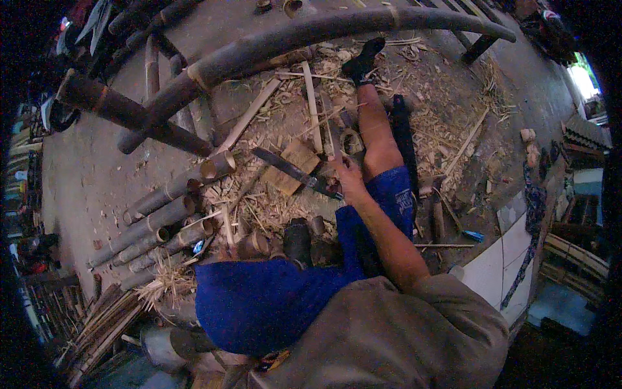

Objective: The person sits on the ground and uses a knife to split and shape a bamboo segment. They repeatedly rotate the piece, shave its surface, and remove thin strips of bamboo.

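Observation:
My right hand [350, 178] is closed in front of my right thigh, with a thin pale bamboo strip [335, 139] standing up out of its fingers. Just left of that hand, a long dark knife [285, 166] slants over a squarish wooden block [293, 167]; its handle end reaches below my right wrist. I cannot make out what grips the handle. My left arm and hand do not show. Beyond the block stands a longer split piece of bamboo [312, 107], and a cut bamboo tube [351, 141] lies beside my right shin.
A low frame of thick bamboo poles [259, 53] arches across the far side. Several cut bamboo lengths [159, 214] lie to the left, near a bundle of thin strips [107, 324]. Shavings [447, 139] litter the floor around my stretched right leg. White tiles [502, 259] are at right.

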`<action>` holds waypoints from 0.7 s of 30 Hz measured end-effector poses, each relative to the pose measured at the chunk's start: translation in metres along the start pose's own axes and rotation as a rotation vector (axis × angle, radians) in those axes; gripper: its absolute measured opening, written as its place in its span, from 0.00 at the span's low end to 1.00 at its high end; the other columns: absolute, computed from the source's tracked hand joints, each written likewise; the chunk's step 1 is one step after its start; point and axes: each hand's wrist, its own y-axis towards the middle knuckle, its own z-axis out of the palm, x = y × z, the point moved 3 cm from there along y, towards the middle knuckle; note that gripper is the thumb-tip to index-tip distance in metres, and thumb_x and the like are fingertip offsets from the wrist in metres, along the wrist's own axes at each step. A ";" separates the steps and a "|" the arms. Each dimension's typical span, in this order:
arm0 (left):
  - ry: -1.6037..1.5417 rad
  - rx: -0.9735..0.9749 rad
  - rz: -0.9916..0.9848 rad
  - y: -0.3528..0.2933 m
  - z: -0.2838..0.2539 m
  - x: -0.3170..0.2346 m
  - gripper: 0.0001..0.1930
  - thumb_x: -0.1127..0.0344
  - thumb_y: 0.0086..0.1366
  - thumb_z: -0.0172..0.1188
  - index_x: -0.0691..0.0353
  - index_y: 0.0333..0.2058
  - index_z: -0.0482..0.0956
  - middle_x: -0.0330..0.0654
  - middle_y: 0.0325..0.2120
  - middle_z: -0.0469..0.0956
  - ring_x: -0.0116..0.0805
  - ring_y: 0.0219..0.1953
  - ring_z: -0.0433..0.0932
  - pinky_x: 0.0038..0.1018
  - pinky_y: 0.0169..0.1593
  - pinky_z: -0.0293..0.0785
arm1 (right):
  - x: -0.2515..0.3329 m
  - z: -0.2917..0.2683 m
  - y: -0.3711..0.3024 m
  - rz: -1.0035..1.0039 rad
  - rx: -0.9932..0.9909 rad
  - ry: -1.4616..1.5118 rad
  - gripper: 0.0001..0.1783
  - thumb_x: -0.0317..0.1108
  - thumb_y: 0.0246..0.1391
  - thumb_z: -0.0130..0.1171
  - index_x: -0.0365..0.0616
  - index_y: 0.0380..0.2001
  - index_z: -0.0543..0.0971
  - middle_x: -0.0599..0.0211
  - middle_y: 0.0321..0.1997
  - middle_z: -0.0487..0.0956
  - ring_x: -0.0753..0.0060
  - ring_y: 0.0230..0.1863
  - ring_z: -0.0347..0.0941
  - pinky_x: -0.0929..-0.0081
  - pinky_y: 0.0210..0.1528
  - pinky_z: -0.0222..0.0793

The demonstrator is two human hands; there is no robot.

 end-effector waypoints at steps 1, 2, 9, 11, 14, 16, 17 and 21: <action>0.004 -0.002 0.015 0.003 0.001 -0.004 0.20 0.52 0.68 0.55 0.64 0.47 0.78 0.60 0.33 0.80 0.61 0.37 0.79 0.48 0.39 0.73 | -0.002 -0.003 0.000 -0.041 -0.008 -0.028 0.15 0.43 0.62 0.53 0.43 0.44 0.75 0.64 0.30 0.77 0.68 0.24 0.73 0.62 0.22 0.76; 0.007 -0.006 0.042 0.007 0.001 -0.008 0.20 0.52 0.68 0.55 0.64 0.47 0.78 0.60 0.33 0.80 0.61 0.37 0.79 0.49 0.39 0.73 | -0.003 -0.008 0.000 -0.081 -0.019 -0.058 0.15 0.43 0.63 0.52 0.42 0.43 0.75 0.65 0.30 0.77 0.68 0.23 0.73 0.62 0.22 0.76; 0.127 -0.083 0.216 0.051 -0.012 -0.006 0.20 0.53 0.68 0.55 0.63 0.47 0.78 0.61 0.33 0.80 0.61 0.38 0.80 0.49 0.39 0.74 | 0.014 0.007 -0.075 0.335 0.243 0.232 0.16 0.42 0.65 0.48 0.40 0.44 0.75 0.64 0.25 0.75 0.65 0.24 0.73 0.61 0.27 0.75; 0.216 -0.273 0.264 0.035 -0.026 -0.052 0.19 0.53 0.68 0.55 0.61 0.47 0.79 0.59 0.33 0.81 0.62 0.37 0.79 0.51 0.38 0.74 | 0.023 0.003 -0.105 0.344 0.227 0.256 0.18 0.43 0.66 0.47 0.38 0.44 0.75 0.64 0.25 0.75 0.66 0.24 0.73 0.64 0.31 0.74; 0.302 -0.279 0.296 0.058 -0.028 -0.047 0.20 0.52 0.67 0.55 0.61 0.48 0.79 0.58 0.33 0.81 0.63 0.36 0.79 0.52 0.37 0.75 | 0.002 -0.013 -0.115 0.146 0.183 0.095 0.20 0.45 0.67 0.46 0.37 0.43 0.75 0.65 0.25 0.75 0.67 0.25 0.73 0.67 0.32 0.73; 0.311 -0.251 0.220 0.058 -0.040 -0.058 0.22 0.51 0.67 0.56 0.63 0.50 0.78 0.60 0.38 0.81 0.60 0.42 0.79 0.49 0.45 0.75 | 0.025 -0.006 -0.158 0.154 0.224 -0.015 0.21 0.46 0.68 0.46 0.37 0.44 0.76 0.66 0.27 0.76 0.70 0.27 0.73 0.70 0.34 0.72; 0.354 -0.351 0.227 0.063 -0.040 -0.049 0.23 0.51 0.67 0.56 0.63 0.51 0.78 0.61 0.40 0.80 0.60 0.45 0.78 0.48 0.48 0.74 | 0.038 0.000 -0.180 0.159 0.258 -0.067 0.22 0.47 0.69 0.46 0.37 0.44 0.76 0.67 0.27 0.76 0.72 0.28 0.72 0.72 0.34 0.71; -0.317 -0.412 0.197 0.058 -0.045 -0.126 0.30 0.42 0.68 0.53 0.64 0.55 0.76 0.58 0.51 0.76 0.54 0.56 0.73 0.45 0.59 0.68 | 0.059 -0.005 -0.223 0.040 0.453 -0.281 0.23 0.48 0.69 0.47 0.36 0.46 0.76 0.70 0.31 0.76 0.79 0.32 0.70 0.77 0.36 0.68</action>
